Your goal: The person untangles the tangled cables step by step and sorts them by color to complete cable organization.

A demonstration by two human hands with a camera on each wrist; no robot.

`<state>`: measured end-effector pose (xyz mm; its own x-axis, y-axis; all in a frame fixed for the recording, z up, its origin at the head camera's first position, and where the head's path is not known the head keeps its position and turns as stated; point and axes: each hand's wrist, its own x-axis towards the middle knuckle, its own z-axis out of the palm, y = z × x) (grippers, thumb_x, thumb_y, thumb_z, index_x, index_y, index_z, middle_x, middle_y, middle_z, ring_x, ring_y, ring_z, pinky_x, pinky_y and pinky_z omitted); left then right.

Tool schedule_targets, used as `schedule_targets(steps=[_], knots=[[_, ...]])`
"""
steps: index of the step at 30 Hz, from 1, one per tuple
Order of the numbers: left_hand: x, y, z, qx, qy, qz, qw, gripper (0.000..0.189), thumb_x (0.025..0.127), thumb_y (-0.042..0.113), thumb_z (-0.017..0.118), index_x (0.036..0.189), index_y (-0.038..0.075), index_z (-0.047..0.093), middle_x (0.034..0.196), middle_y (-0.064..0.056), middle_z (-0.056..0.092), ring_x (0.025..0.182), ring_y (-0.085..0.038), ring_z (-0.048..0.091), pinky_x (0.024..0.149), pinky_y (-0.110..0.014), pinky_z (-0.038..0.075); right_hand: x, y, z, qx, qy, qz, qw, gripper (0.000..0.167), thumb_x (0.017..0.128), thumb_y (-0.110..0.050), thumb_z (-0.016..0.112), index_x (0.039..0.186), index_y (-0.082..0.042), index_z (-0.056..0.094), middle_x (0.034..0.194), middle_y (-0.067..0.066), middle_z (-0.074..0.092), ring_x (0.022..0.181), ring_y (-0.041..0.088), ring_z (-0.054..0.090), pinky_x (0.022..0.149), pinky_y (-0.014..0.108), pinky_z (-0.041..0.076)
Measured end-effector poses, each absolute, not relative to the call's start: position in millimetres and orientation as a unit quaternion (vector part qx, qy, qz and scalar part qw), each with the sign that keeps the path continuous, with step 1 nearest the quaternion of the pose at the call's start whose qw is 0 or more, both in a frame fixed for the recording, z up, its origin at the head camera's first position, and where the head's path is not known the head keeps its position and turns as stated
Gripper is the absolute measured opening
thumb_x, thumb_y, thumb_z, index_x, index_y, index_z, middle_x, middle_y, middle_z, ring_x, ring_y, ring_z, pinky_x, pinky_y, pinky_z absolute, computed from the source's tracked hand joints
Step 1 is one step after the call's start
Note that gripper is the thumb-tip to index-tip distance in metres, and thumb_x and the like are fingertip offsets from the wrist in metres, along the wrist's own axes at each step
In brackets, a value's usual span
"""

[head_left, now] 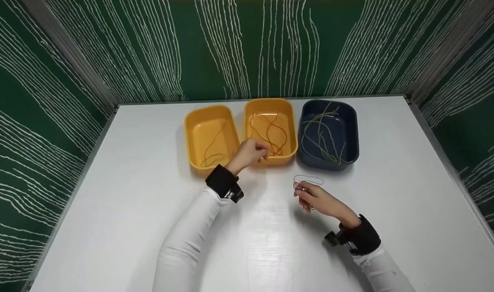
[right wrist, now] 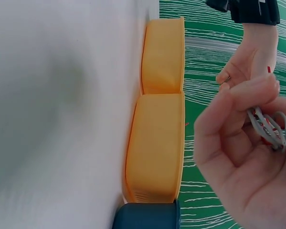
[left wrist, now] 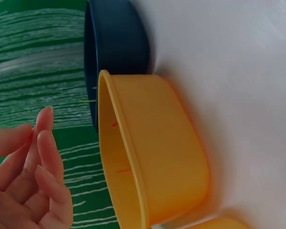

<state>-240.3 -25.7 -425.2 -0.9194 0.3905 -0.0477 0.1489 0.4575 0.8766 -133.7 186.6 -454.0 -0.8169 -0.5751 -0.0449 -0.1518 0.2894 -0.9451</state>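
Note:
My left hand point(head_left: 253, 153) is over the front left corner of the middle yellow bin point(head_left: 289, 156). In the left wrist view its thumb and index fingertips meet, the other fingers are loosely bent, and no wire shows hanging from them. Several thin orange-red wires point(head_left: 268, 132) lie curled in that bin. My right hand point(head_left: 318, 199), in front of the bins, grips a small bundle of thin wires point(right wrist: 269, 129), grey and red, with its fingers curled round them. A loop of dark wire point(head_left: 323, 181) sticks out beyond the fingertips. Part of the bundle is hidden in the palm.
The left yellow bin point(head_left: 193, 140) holds a few thin pale wires point(head_left: 216, 155). A dark blue bin point(head_left: 354, 138) on the right holds several yellow-green wires point(head_left: 322, 142), some reaching past its rim. All stand at the back of the white table point(head_left: 121, 202), before green walls with white streaks.

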Motion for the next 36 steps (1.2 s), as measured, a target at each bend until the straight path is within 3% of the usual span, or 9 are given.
schedule_targets(steps=[3,8,14,24,28,36], knots=[[-231.6,-26.2,-426.7,0.187,0.845,0.488,0.115,0.016,0.084,0.003,0.056,0.092,-0.008,0.065,0.077,-0.022,0.063,0.064,-0.031,0.058,0.049,-0.017,0.042,-134.9,184.7,-452.0,-0.229,0.780,-0.550,0.195,0.014,0.094,-0.001,0.036,0.087,0.007,0.045,0.061,0.008,0.046,0.050,0.012,0.047,0.046,0.019,0.040],[-215.6,-26.8,-428.3,0.213,0.843,0.482,0.104,0.015,0.084,0.003,0.056,0.091,-0.006,0.065,0.074,-0.019,0.064,0.053,-0.010,0.052,0.049,-0.019,0.044,-136.8,182.1,-449.7,-0.232,0.777,-0.552,0.196,0.013,0.094,-0.001,0.037,0.088,0.007,0.045,0.061,0.007,0.045,0.050,0.013,0.046,0.046,0.027,0.043],[-196.5,-26.6,-430.9,0.229,0.850,0.467,0.081,0.014,0.084,0.007,0.059,0.090,-0.002,0.068,0.067,-0.010,0.064,0.053,-0.006,0.053,0.049,-0.017,0.044,-139.0,180.1,-450.1,-0.240,0.771,-0.554,0.201,0.013,0.094,-0.002,0.037,0.087,0.006,0.045,0.061,0.007,0.045,0.050,0.013,0.046,0.046,0.025,0.042],[-173.6,-26.4,-443.9,0.236,0.833,0.492,0.091,0.014,0.084,0.006,0.058,0.090,-0.003,0.067,0.069,-0.009,0.064,0.056,-0.004,0.053,0.052,-0.017,0.045,-138.1,175.6,-449.9,-0.244,0.772,-0.545,0.216,0.012,0.094,-0.003,0.038,0.088,0.004,0.045,0.061,0.007,0.045,0.051,0.013,0.046,0.047,0.025,0.042],[-169.4,-26.5,-450.8,0.237,0.828,0.502,0.086,0.014,0.084,0.007,0.059,0.090,-0.003,0.067,0.069,-0.008,0.064,0.057,-0.009,0.055,0.052,-0.018,0.045,-137.2,173.4,-450.9,-0.251,0.772,-0.539,0.225,0.012,0.094,-0.003,0.038,0.088,0.004,0.045,0.061,0.006,0.045,0.052,0.013,0.046,0.047,0.031,0.044],[-165.8,-25.7,-461.6,0.229,0.813,0.526,0.103,0.015,0.085,0.009,0.058,0.091,-0.002,0.066,0.072,-0.010,0.065,0.057,-0.005,0.053,0.053,-0.018,0.045,-136.0,171.2,-453.6,-0.264,0.772,-0.523,0.247,0.013,0.094,-0.005,0.038,0.089,0.003,0.047,0.061,0.004,0.045,0.052,0.012,0.045,0.048,0.022,0.042]])
